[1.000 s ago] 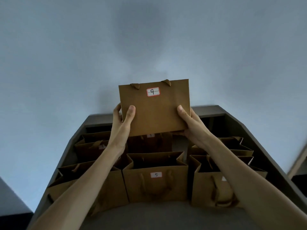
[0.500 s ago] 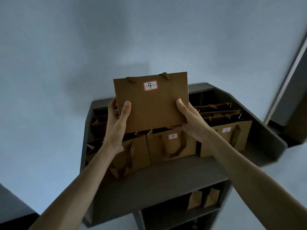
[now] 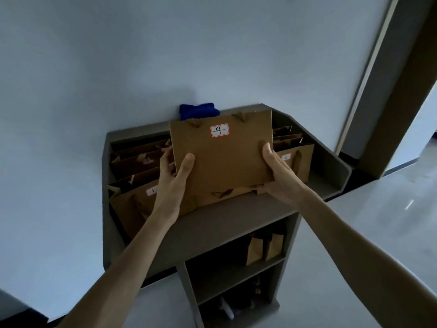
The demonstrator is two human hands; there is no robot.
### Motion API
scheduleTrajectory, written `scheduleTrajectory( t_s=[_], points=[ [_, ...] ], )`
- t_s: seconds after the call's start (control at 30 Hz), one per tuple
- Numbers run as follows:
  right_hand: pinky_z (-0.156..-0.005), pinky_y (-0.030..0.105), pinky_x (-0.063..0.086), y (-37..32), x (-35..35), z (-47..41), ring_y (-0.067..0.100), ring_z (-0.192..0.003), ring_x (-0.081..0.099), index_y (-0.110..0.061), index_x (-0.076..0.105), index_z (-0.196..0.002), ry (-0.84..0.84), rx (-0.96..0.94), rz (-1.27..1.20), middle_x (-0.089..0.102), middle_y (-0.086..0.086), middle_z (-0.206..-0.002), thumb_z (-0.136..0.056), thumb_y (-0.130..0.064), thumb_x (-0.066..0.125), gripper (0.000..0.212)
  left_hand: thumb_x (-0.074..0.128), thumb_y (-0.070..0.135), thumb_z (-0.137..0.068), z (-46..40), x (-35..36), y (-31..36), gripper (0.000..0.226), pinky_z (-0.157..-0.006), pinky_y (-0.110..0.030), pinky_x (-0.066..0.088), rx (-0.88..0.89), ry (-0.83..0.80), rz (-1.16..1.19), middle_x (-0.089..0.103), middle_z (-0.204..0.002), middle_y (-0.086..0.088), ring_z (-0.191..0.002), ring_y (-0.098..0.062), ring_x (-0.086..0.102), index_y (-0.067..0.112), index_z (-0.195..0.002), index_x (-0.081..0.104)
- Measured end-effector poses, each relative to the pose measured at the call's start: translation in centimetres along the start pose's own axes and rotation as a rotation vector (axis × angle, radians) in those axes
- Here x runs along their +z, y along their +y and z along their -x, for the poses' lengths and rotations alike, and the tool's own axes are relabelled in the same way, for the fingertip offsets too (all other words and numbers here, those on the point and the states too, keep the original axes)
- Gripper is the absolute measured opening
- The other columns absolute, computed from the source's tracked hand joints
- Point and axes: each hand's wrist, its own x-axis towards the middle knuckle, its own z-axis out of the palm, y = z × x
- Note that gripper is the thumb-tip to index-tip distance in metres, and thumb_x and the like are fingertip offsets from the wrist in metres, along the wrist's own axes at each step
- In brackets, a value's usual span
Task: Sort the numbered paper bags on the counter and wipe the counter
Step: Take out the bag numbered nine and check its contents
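Observation:
I hold a flat brown paper bag labelled 9 (image 3: 224, 159) upright over the grey counter (image 3: 222, 223). My left hand (image 3: 173, 178) grips its left edge, thumb on the front. My right hand (image 3: 280, 176) grips its right edge the same way. Behind it stand several open brown bags: one labelled 1 (image 3: 139, 202) at the front left, one labelled 2 (image 3: 296, 162) at the right, and others further back on both sides. A blue cloth (image 3: 198, 110) lies at the counter's back edge against the wall.
The counter has raised side walls (image 3: 340, 171) and backs onto a pale wall. Below it are open shelves with two small brown bags (image 3: 263, 248) and dim items lower down. A dark door frame (image 3: 387, 91) stands to the right, with pale floor beyond.
The view has tilted down and pulled back, so the shelves below and the blue cloth now show. Bag 9 sits lower, in front of the middle bags; both hands keep the same grip.

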Motion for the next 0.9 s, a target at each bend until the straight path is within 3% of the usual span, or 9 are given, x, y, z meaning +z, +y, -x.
scheduleTrajectory(
  t_s=[0.17,0.23,0.33,0.47,0.53,0.6,0.73,0.83,0.9],
  points=[
    [-0.092,0.060,0.051,-0.8,-3.2,2.9,0.034,-0.117,0.062,-0.034,0.045,-0.139,0.008,0.089,-0.184,0.062,0.008,-0.132,-0.073,-0.080,0.035,0.081,0.074,0.075,-0.051,1.9,2.6,-1.0,0.112,-0.082,-0.035,0.058,0.039,-0.084,-0.092,0.050,-0.136,0.001,-0.115,-0.018,0.060,0.034,-0.144,0.027],
    [-0.092,0.060,0.051,-0.6,-4.6,4.1,0.031,-0.112,0.066,-0.036,0.053,-0.132,0.113,0.083,-0.219,0.068,0.004,-0.124,-0.076,-0.082,0.029,0.076,0.073,0.075,-0.054,2.8,3.8,-1.8,0.107,-0.082,-0.033,0.058,0.077,-0.140,-0.125,0.048,-0.137,0.003,-0.117,-0.017,0.059,0.036,-0.143,0.026],
    [-0.091,0.048,0.054,0.9,-7.0,5.8,0.022,-0.101,0.069,-0.032,0.065,-0.115,0.357,0.069,-0.243,0.076,-0.001,-0.105,-0.089,-0.074,0.031,0.060,0.059,0.079,-0.067,4.3,5.8,-3.6,0.094,-0.082,-0.023,0.055,0.121,-0.250,-0.179,0.042,-0.139,0.010,-0.120,-0.009,0.054,0.040,-0.144,0.021],
    [-0.098,0.050,0.051,3.6,-9.6,8.0,0.022,-0.106,0.066,-0.029,0.061,-0.113,0.463,0.007,-0.151,0.073,0.000,-0.108,-0.100,-0.058,0.030,0.044,0.030,0.081,-0.081,6.6,8.4,-6.8,0.079,-0.104,-0.036,0.044,0.055,-0.323,-0.129,0.029,-0.154,0.007,-0.136,-0.009,0.040,0.045,-0.149,0.013],
    [-0.093,0.048,0.054,4.5,-10.8,9.0,0.022,-0.105,0.067,-0.027,0.059,-0.117,0.482,-0.019,-0.115,0.070,0.002,-0.114,-0.102,-0.053,0.029,0.042,0.027,0.087,-0.074,7.3,10.0,-7.8,0.082,-0.097,-0.038,0.049,-0.073,-0.287,-0.054,0.033,-0.153,0.008,-0.136,-0.012,0.040,0.050,-0.147,0.017],
    [-0.083,0.042,0.057,5.0,-12.0,9.7,0.022,-0.104,0.067,-0.025,0.058,-0.121,0.474,-0.052,-0.088,0.070,0.002,-0.114,-0.103,-0.048,0.029,0.041,0.028,0.087,-0.074,7.8,11.2,-8.3,0.081,-0.088,-0.029,0.051,-0.134,-0.239,-0.019,0.041,-0.148,0.010,-0.132,-0.011,0.044,0.049,-0.146,0.022],
    [-0.079,0.040,0.059,5.4,-14.1,11.0,0.023,-0.101,0.068,-0.023,0.058,-0.117,0.434,-0.124,-0.065,0.070,0.002,-0.111,-0.095,-0.049,0.037,0.040,0.024,0.037,-0.106,8.9,13.2,-8.5,0.038,-0.096,-0.035,0.050,-0.111,-0.164,0.128,0.059,-0.131,0.009,-0.122,-0.014,0.056,0.037,-0.140,0.042],
    [-0.085,0.054,0.056,6.7,-16.0,12.0,0.034,-0.102,0.066,-0.017,0.064,-0.115,0.396,-0.177,-0.045,0.068,0.013,-0.112,-0.101,-0.028,0.039,0.031,0.025,0.020,-0.107,10.0,14.2,-9.1,0.035,-0.093,-0.038,0.052,-0.093,-0.136,0.161,0.064,-0.120,-0.003,-0.112,-0.021,0.061,0.020,-0.125,0.055],
    [-0.086,0.055,0.054,7.5,-17.0,13.0,0.034,-0.099,0.067,-0.018,0.068,-0.110,0.402,-0.167,-0.026,0.070,0.013,-0.107,-0.101,-0.026,0.046,0.026,0.025,0.017,-0.107,10.8,14.8,-10.1,0.034,-0.092,-0.042,0.050,-0.107,-0.139,0.139,0.061,-0.115,-0.013,-0.106,-0.026,0.060,0.006,-0.125,0.052]
  ],
)
